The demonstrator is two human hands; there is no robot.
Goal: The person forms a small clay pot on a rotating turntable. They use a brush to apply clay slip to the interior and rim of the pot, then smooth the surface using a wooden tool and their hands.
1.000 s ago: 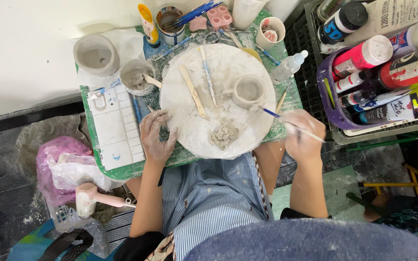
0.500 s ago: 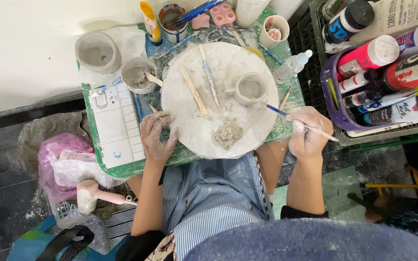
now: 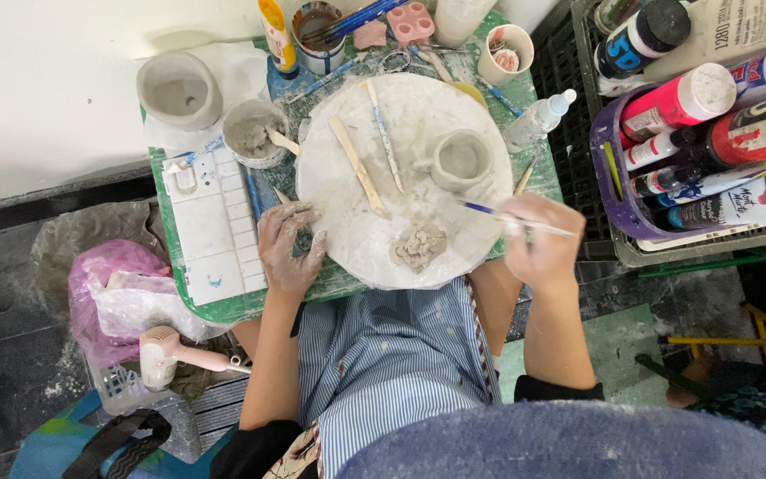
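— Clay cup (image 3: 461, 160), centre right on the round board (image 3: 347, 222): shaped, unpainted.
— Right hand (image 3: 543, 244)?
— Pinching a thin brush (image 3: 511, 217), tip near cup.
— Left hand (image 3: 287, 244)?
— Flat, fingers spread, holding nothing.
— In between?
— Clay lump (image 3: 418, 247), wooden sticks (image 3: 358, 167). Paint bottles (image 3: 693, 133) far right.

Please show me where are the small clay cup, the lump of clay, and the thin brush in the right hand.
small clay cup (image 3: 463, 160), head view, on its hollow inside.
lump of clay (image 3: 418, 246), head view, on its middle.
thin brush (image 3: 482, 208), head view, on the blue handle left of the right hand (image 3: 543, 244).
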